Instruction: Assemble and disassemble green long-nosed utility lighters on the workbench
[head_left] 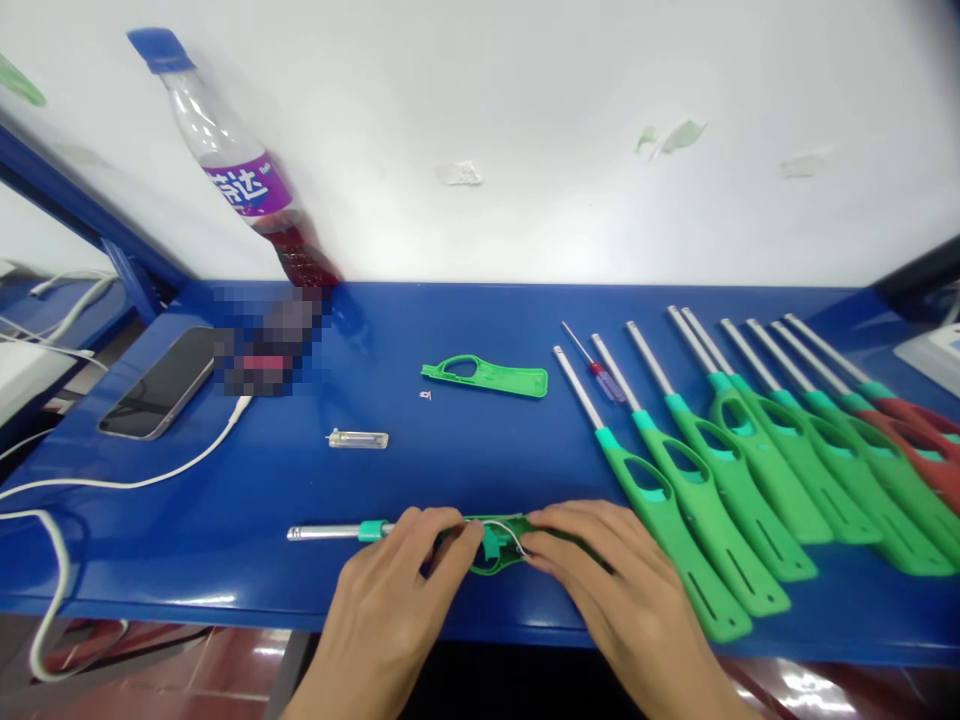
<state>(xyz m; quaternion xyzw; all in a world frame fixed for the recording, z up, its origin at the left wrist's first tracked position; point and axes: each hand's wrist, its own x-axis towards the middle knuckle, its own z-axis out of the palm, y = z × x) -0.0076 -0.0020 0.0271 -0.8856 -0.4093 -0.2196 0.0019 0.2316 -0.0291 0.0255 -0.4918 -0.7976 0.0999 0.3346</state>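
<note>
Both hands are on an opened green gas lighter point(495, 566) that lies along the table's front, its metal tube pointing left. My left hand point(401, 590) is closed around the part near the tube, thumb and fingers at the trigger area. At the handle end, my right hand point(619, 570) pinches the lighter's edge, close to a thin white wire point(504, 530) that curves over the inside. Behind them rests the separate green half shell point(499, 378), with a tiny metal piece point(425, 395) beside it. A clear fuel cartridge point(358, 440) lies to the left.
Several assembled lighters point(705, 530) lie in a slanted row at the right, with a small screwdriver point(604, 380) behind. At the left are a phone point(161, 385), a white cable point(180, 472) and a drink bottle point(240, 175). A white wall point(540, 200) bounds the blue table point(465, 470).
</note>
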